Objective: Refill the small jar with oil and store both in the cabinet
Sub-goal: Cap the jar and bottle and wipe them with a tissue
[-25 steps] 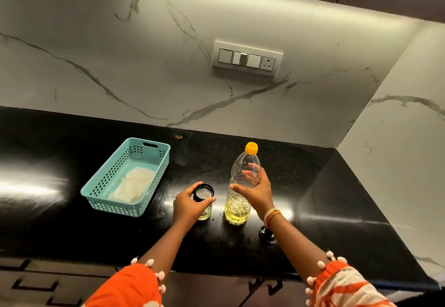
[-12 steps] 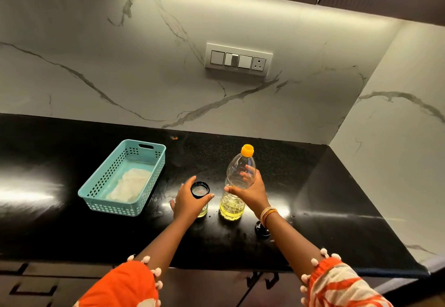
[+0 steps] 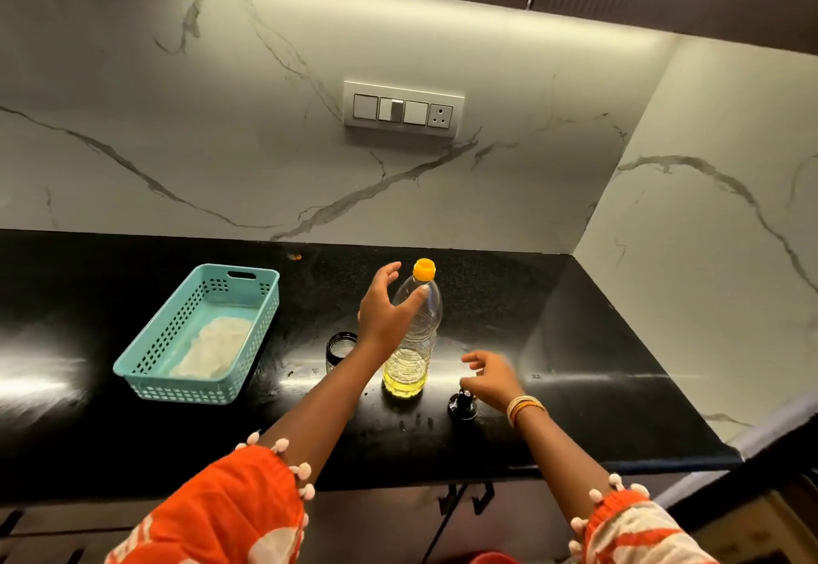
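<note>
Reaching our open left hand [image 3: 384,314] toward the upright oil bottle [image 3: 414,333] beside the small jar [image 3: 340,350], our empty right hand [image 3: 491,380] spread, we judge its thin, slick plastic best gripped mid-body.

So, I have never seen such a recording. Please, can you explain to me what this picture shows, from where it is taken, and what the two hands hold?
There is no machine here. A person wears a wide-angle camera on the head, so you look forward and down at their own arms in orange sleeves.

The surface is a black kitchen counter in front of a marble wall. On it stand an oil bottle with an orange cap, holding a little yellow oil at the bottom, and a small open jar to its left. A small black lid-like piece lies to the bottle's right. A turquoise basket with something white inside sits further left.

The left hand is open, reaching at the bottle's upper part. The right hand hovers just above the black piece. Neither hand grips anything.
</note>
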`<state>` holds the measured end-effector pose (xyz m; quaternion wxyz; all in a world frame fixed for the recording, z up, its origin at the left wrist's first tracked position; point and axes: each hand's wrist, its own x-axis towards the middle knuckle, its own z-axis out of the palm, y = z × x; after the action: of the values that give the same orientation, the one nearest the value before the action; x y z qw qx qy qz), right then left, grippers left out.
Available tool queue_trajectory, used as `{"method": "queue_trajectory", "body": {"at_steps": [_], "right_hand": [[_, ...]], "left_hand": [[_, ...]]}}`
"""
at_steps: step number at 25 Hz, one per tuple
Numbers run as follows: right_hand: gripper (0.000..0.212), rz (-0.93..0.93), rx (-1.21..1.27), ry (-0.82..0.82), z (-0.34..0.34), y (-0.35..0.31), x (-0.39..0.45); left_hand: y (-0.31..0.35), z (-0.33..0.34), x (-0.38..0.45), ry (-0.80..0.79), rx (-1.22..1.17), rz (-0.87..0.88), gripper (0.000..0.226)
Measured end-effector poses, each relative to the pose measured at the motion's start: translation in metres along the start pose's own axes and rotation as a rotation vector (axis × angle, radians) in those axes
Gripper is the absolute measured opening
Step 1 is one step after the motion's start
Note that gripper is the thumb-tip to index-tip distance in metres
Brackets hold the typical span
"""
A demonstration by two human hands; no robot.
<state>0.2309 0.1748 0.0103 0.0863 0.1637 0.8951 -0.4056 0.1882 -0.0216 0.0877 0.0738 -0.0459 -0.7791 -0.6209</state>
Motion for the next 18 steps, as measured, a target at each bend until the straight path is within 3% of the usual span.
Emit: {"method": "queue_trajectory", "body": {"at_steps": [4,8,13,18], "right_hand": [[0.043,0.083,-0.043,0.085,0.015,0.023,-0.005],[0.037,0.132,0.047,0.23,0.02,0.031,-0.002],[0.051,-0.011,-0.282,0.089,0.017,0.037,0.011],[0.03,-0.116,-0.564,-0.024,0.014,0.036,0.031]], "left_hand": [[0.002,0.007,0.01,-0.056,-0.006,-0.01,0.064],[-0.004,0.013,0.011,-0.104,0.018,0.004,0.05],[-0.01,0.014,0.013,-0.08,0.027,0.021,0.053],[-0.011,0.011,0.016,-0.085,0.042,0.045,0.056]]}}
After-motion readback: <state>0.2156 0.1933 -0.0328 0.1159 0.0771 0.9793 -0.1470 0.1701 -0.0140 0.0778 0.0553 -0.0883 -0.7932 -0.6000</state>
